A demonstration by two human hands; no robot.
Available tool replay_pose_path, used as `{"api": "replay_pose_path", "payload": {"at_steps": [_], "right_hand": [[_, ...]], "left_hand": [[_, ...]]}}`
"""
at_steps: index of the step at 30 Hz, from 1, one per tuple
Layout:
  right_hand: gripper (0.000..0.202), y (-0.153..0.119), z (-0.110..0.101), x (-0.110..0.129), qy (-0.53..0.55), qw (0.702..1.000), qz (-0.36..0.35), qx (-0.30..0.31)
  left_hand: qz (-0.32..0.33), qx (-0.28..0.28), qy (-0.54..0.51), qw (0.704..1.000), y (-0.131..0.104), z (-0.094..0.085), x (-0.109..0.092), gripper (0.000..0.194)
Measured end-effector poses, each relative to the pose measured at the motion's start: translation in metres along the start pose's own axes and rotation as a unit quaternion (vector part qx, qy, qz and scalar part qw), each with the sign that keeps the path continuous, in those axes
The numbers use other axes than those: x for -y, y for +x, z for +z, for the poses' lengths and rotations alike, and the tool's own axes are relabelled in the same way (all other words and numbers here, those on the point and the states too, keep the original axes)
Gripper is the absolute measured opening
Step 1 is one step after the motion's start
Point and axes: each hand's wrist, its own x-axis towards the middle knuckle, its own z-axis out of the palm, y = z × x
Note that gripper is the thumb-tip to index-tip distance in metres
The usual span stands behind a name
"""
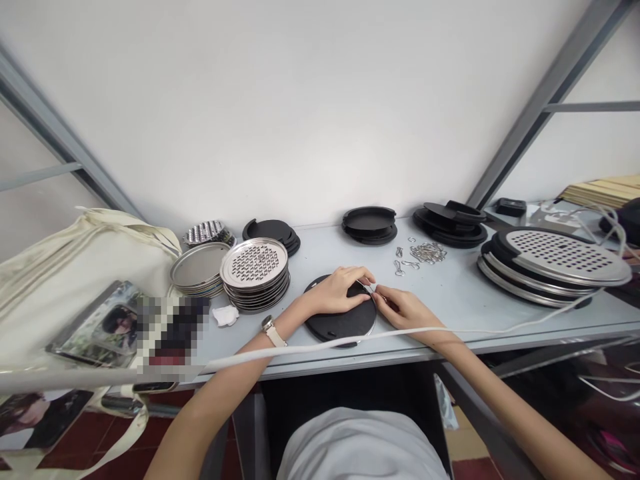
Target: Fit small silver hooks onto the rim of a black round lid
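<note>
A black round plate (345, 325) with a thin metal rim lies near the table's front edge. Over its upper part rests my left hand (340, 291), with thumb and fingers closed on the plate's right edge. At that same edge my right hand (406, 308) pinches a small metal clip (369, 289) between thumb and forefinger. The fingers partly cover the clip, so how it sits against the plate cannot be made out. Behind my right hand lies a pile of small wire clips (428, 252), with a few loose ones beside it.
To the left stand a stack of metal grater discs (254, 263), plain metal discs (197, 267) and a crumpled white tissue (225, 315). Black round holders (369, 224) line the wall. Assembled graters (560, 260) are stacked at right. A white cable (325, 345) crosses in front of my arms.
</note>
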Motion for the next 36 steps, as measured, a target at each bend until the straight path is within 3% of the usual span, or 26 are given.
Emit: {"api": "replay_pose_path", "payload": {"at_steps": [15, 28, 36], "right_hand": [[0.027, 0.0002, 0.0011, -0.0005, 0.002, 1.000, 0.011, -0.009], [0.028, -0.0008, 0.0016, -0.0018, -0.005, 1.000, 0.001, 0.007], [0.027, -0.0004, 0.0029, -0.0047, 0.020, 1.000, 0.014, 0.000]], "left_hand": [[-0.024, -0.006, -0.065, 0.998, 0.0011, -0.0004, 0.0018, 0.023], [0.007, 0.001, -0.094, 0.996, 0.0008, 0.0004, 0.0057, 0.024], [-0.018, 0.005, -0.102, 0.995, 0.0003, -0.0005, 0.0049, 0.026]]}}
